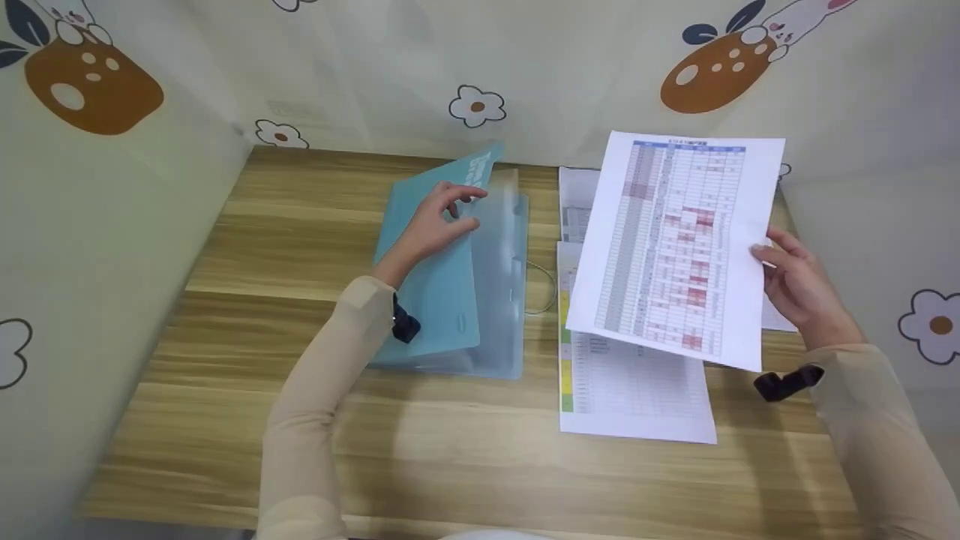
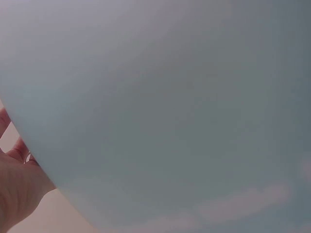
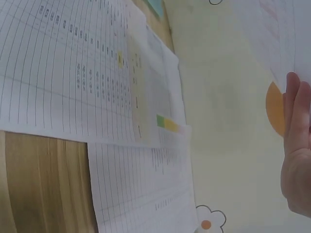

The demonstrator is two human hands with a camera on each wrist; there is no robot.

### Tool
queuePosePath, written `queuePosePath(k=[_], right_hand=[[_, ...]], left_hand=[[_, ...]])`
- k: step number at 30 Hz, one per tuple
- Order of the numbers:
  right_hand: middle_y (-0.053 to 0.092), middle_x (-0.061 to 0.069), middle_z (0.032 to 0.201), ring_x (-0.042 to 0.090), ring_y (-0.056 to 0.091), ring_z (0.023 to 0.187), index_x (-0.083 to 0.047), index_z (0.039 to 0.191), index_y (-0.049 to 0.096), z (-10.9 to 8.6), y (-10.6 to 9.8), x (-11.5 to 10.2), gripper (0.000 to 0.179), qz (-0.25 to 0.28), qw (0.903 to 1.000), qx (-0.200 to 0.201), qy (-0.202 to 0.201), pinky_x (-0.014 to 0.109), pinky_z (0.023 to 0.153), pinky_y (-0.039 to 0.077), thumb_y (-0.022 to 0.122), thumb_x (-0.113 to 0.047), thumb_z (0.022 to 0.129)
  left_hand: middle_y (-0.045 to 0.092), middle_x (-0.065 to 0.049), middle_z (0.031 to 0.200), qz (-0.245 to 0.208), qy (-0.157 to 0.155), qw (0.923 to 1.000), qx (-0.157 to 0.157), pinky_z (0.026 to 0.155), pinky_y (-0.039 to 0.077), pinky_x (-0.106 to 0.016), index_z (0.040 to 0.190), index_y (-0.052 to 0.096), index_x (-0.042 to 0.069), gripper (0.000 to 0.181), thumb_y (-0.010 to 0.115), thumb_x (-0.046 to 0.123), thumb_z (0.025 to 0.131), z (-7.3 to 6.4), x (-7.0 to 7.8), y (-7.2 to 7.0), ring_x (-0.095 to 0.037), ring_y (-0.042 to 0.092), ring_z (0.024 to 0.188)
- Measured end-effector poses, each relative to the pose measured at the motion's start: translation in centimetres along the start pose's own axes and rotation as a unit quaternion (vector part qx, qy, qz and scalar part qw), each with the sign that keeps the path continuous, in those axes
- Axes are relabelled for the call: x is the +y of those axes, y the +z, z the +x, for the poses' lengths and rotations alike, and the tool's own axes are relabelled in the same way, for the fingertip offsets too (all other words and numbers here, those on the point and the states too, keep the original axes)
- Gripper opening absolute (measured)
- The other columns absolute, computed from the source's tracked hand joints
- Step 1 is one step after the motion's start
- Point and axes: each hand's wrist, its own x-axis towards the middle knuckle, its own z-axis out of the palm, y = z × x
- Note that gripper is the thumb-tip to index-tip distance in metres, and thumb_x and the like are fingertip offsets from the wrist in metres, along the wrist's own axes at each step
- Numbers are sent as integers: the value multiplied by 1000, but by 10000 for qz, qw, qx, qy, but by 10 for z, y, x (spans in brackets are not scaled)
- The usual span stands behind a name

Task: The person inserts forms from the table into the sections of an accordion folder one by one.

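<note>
My right hand [image 1: 806,289] grips a white printed sheet [image 1: 679,247] by its right edge, thumb on the front and fingers behind. The sheet bears a table with red-shaded cells and is tilted above other papers. My left hand [image 1: 439,221] is over the raised cover of a blue plastic folder [image 1: 431,292], near the cover's right edge. Its thumb and index finger are bent and apart, with nothing pinched between them. In the left wrist view the cover [image 2: 170,107] fills most of the picture, with the hand at the left edge.
More printed papers [image 1: 637,405] lie under the held sheet on the wooden table [image 1: 247,337], one with a yellow and green strip. A thin elastic loop [image 1: 553,289] sticks out from the folder's right side. Patterned cloth [image 1: 375,82] hangs behind the table.
</note>
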Motion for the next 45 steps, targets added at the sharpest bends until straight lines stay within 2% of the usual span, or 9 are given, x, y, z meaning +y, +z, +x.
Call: queuePosePath(k=[11,17,22,33,45], right_hand=[[58,15,102,25,60,84,-1,116,50,15,17,18,32,-39,9999,-150,-52,31,66,48,37,10,89],[59,14,97,24,60,80,-1,109,48,23,28,29,25,242,9997,12,-73,30,65,48,38,9,88],[59,14,98,25,60,81,-2,112,45,28,36,39,27,287,9995,89,-82,31,66,48,40,9,87],[57,13,102,24,60,85,-3,116,39,34,51,60,31,250,9997,-13,50,30,67,48,40,9,87],[56,11,102,23,60,83,-7,117,39,40,67,82,33,81,9992,158,364,28,67,48,42,8,87]], left_hand=[[47,-9,108,35,-41,10000,-27,71,35,-31,114,58,17,37,58,18,78,-1,0,0,-18,41,81],[46,-7,107,25,-93,9999,-47,70,34,-31,115,58,18,37,58,19,78,-1,0,0,-18,40,82],[46,-4,106,67,-88,9999,-48,71,35,-31,115,57,18,37,58,19,79,-1,0,0,-18,41,83],[46,-3,104,42,11,10000,39,70,35,-31,115,59,17,38,58,17,77,-1,1,0,-24,43,83],[45,-2,105,-12,-100,9999,6,70,35,-30,115,59,18,38,60,18,76,-1,1,0,-19,41,83]])
